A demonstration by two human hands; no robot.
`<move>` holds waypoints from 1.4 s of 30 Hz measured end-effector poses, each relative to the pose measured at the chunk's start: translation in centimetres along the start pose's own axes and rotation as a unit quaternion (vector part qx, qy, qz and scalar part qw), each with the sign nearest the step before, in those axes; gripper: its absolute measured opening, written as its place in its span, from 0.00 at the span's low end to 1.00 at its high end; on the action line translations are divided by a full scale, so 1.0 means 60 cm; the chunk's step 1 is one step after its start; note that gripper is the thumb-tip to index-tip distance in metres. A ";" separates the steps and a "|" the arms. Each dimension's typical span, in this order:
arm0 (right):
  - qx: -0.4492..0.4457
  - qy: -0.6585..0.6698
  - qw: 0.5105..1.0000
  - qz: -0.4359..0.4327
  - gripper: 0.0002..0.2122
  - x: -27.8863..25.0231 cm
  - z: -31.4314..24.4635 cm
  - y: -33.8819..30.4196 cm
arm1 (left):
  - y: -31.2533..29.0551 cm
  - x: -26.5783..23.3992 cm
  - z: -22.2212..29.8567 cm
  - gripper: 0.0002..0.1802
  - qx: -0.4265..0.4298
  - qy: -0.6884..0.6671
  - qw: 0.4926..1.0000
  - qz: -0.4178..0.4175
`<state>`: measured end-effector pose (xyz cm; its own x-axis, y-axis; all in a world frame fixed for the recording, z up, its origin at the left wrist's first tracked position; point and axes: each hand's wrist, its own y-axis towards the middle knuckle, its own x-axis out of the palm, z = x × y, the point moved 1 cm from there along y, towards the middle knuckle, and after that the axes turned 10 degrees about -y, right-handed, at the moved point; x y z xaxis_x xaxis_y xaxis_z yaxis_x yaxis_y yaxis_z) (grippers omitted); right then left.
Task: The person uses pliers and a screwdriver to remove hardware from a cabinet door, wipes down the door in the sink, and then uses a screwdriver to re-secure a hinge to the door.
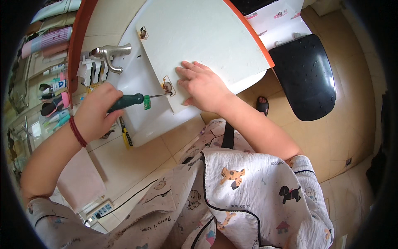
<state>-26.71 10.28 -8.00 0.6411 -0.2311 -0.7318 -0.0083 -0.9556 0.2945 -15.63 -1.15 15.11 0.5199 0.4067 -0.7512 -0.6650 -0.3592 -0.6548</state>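
My left hand, with a dark red cord around its wrist, grips the green handle of a screwdriver. A small green tag hangs near the front of that handle. The thin metal shaft reaches right, its tip at a rusty hinge fitting on a white cabinet door. My right hand lies on the door beside the fitting, fingers stretched out and pressing on the surface. Farther up the same edge sits a second rusty fitting. The door rests across a white washbasin and has an orange edge.
A metal faucet rises at the basin's left. Below my left hand is a yellow-and-black tool. Shelves with bottles and tubes line the left. A toilet with a black lid stands right. A power strip lies lower left.
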 end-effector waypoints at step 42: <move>-0.012 -0.017 1.000 -0.001 0.22 0.001 0.001 0.005 | 0.008 -0.013 -0.013 0.16 0.107 0.017 0.989 0.097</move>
<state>-26.73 9.98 -7.97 0.6140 -0.2357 -0.7533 0.0121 -0.9514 0.3076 -15.93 -2.26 15.30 0.3864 0.3185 -0.8656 -0.8503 -0.2405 -0.4681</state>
